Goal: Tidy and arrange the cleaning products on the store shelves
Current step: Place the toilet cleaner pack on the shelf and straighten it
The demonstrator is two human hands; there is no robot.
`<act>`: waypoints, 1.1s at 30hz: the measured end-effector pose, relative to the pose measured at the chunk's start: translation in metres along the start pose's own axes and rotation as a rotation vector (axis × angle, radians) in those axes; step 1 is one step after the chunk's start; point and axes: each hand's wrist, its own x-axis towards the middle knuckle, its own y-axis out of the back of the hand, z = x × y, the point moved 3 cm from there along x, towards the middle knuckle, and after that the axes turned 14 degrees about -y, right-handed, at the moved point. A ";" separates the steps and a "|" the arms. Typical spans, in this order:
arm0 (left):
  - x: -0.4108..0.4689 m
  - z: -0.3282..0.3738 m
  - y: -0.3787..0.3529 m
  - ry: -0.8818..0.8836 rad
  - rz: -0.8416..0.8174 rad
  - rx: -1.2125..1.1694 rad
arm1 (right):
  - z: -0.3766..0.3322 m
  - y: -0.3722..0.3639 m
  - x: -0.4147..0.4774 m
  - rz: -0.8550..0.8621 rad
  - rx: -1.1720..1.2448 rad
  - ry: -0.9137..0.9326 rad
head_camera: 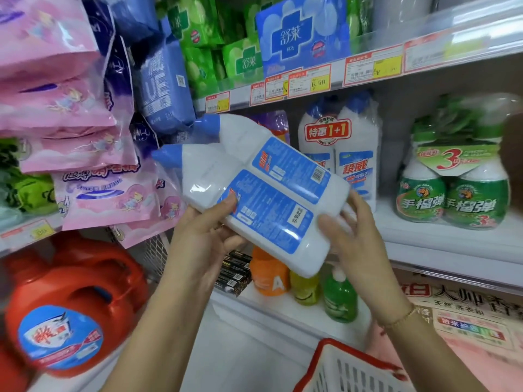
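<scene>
At eight o'clock in the frame, shelved low: a red plastic detergent jug with a round blue label (70,304). Above it, at ten o'clock: stacked pink plastic soft packs (51,108). At centre, lifted clear of the shelves and tilted, caps towards ten o'clock: a film-wrapped twin-pack of white plastic bottles with blue caps and blue back labels (263,193). Clasped from below by the left grip (203,233), thumb pressed on the lower label, fingers curled under the wrap. Steadied at its base, at four o'clock of the pack, by the right grip (356,239), fingers straight and spread against the bottle bottoms, clenched on nothing. Just behind, at two o'clock of the pack, upright on the white middle shelf (424,236): a matching twin-pack under a red "1+1" banner (339,148), front labels out. Further along at three o'clock: a banded set of green-and-white plastic spray bottles (452,193). At five o'clock, on the bottom edge: a red-rimmed white plastic basket (348,366).

Judged mid-placement: pack in the air, not yet shelved. To do it well: swing the caps up to twelve o'clock, turn the front labels to the aisle, lower base-first beside the matching pack, slide flush. Space there hidden behind the held pack, so feel for it first. Carry the weight on the left grip until seated flat; slick film, likely to slip.
</scene>
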 end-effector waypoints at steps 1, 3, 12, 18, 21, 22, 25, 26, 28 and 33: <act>-0.001 0.004 -0.002 -0.035 0.016 0.008 | -0.010 -0.006 -0.009 0.026 -0.293 0.081; -0.005 0.011 -0.006 -0.087 0.058 0.019 | -0.014 -0.022 -0.023 0.043 -0.826 0.112; -0.021 0.042 -0.033 -0.297 -0.131 0.191 | -0.012 -0.019 -0.018 0.241 -0.440 0.344; 0.015 0.064 -0.011 -0.241 -0.210 0.431 | -0.008 -0.007 -0.020 -0.300 0.248 -0.146; 0.026 0.060 0.005 -0.065 -0.348 0.291 | -0.008 -0.010 -0.030 -0.517 0.477 -0.304; 0.028 0.058 0.008 -0.015 -0.361 0.268 | -0.008 -0.011 -0.034 -0.555 0.516 -0.335; 0.027 0.047 0.018 0.132 -0.349 0.235 | -0.009 -0.014 -0.041 -0.598 0.577 -0.424; 0.027 0.046 0.022 0.170 -0.316 0.235 | -0.012 -0.015 -0.042 -0.597 0.585 -0.453; 0.030 0.045 0.028 0.237 -0.228 0.226 | -0.019 -0.016 -0.042 -0.574 0.559 -0.505; 0.036 0.056 0.038 0.385 -0.197 0.175 | -0.043 -0.024 -0.044 -0.582 0.385 -0.580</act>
